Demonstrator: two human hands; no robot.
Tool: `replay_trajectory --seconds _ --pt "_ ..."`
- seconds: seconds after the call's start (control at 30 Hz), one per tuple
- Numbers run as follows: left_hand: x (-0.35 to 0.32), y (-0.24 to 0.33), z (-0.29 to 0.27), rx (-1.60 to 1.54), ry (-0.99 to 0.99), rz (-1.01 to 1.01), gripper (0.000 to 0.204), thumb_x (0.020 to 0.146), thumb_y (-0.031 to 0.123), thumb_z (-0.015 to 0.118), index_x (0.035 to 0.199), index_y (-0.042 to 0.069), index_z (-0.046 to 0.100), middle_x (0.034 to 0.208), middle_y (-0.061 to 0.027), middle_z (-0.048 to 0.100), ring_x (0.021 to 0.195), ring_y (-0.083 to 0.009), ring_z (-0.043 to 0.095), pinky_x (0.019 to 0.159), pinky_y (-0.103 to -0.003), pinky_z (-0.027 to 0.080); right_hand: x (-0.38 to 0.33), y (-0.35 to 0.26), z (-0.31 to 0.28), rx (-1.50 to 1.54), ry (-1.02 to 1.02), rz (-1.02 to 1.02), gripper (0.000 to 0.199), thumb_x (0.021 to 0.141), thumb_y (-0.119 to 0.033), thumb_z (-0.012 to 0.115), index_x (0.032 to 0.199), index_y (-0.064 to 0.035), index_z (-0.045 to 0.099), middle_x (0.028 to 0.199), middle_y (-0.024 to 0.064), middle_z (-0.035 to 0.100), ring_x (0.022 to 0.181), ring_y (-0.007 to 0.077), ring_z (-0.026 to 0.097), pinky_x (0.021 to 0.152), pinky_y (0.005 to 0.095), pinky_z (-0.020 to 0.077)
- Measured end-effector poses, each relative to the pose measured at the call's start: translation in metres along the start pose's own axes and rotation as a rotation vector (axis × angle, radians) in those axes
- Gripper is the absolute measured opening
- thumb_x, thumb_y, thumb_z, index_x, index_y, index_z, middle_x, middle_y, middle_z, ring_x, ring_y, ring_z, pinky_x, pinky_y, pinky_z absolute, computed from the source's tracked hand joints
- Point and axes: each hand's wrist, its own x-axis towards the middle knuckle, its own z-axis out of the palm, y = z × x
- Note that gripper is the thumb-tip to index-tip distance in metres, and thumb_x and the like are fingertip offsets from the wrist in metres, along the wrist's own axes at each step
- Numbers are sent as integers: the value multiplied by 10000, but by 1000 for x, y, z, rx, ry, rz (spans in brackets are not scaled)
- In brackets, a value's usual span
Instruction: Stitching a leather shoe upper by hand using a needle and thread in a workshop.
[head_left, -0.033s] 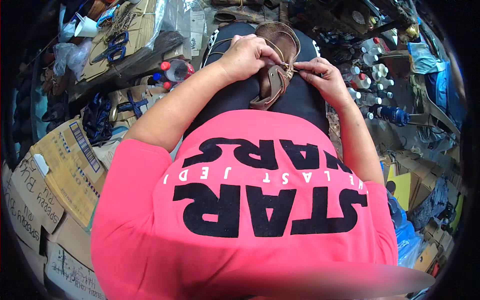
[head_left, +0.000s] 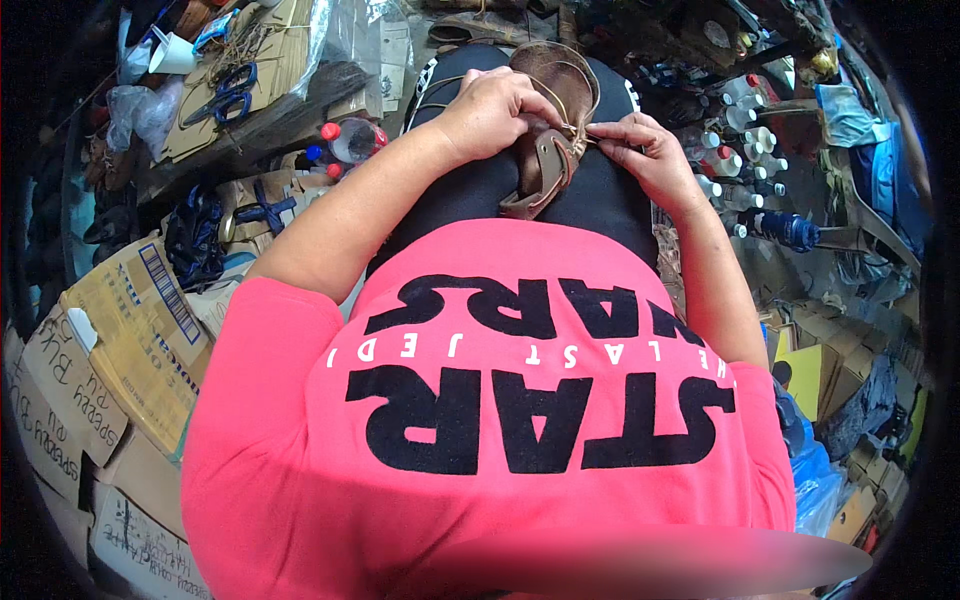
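Brown leather sandal (head_left: 545, 150) rests on the lap, over black trousers, strap end hanging toward the pink shirt. Nothing has visibly shifted; work holds at the same spot. Left hand (head_left: 490, 110) clamps the sandal; right hand (head_left: 640, 145) pinches thin thread (head_left: 578, 95) at the strap. Blue-handled scissors (head_left: 232, 95) lie well apart on cardboard, left.

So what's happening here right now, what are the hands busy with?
A person in a pink shirt sits with a brown leather sandal on their lap. The left hand grips the sandal's upper part, while the right hand pinches a thin thread at the strap, fingers close together. Cardboard boxes and blue-handled scissors lie to the left; small white bottles stand to the right.
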Motion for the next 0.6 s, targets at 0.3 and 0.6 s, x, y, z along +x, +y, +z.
replay_trajectory --seconds 0.3,0.6 --pt "2 -2 -2 50 -64 -13 271 743 66 658 928 248 735 879 21 620 949 -204 547 861 -359 383 2 0 -5 24 -57 19 259 828 -62 656 1067 -149 705 777 -6 503 777 112 479 739 230 411" --pt "3 0 -7 51 -116 -24 267 751 72 659 938 250 730 883 25 608 958 -200 537 858 -356 373 3 -3 -6 74 -85 60 253 836 -48 645 1073 -119 700 790 -18 499 793 92 472 749 210 397"
